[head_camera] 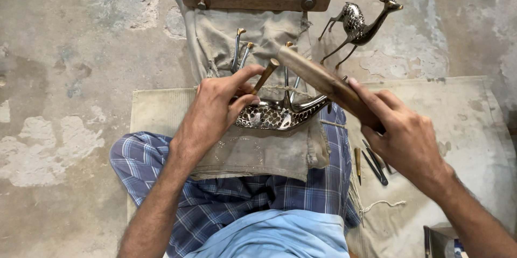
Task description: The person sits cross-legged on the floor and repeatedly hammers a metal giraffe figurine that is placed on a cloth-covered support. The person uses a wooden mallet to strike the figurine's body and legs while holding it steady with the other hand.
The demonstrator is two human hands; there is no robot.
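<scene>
One metal deer figure lies on its back on the cloth across your lap, legs pointing up, its silvery body cut with a scale-like pattern. Your right hand is closed around a wooden mallet, tilted over the figure. Your left hand pinches a small chisel in curled fingers, its tip down at the figure's body.
</scene>
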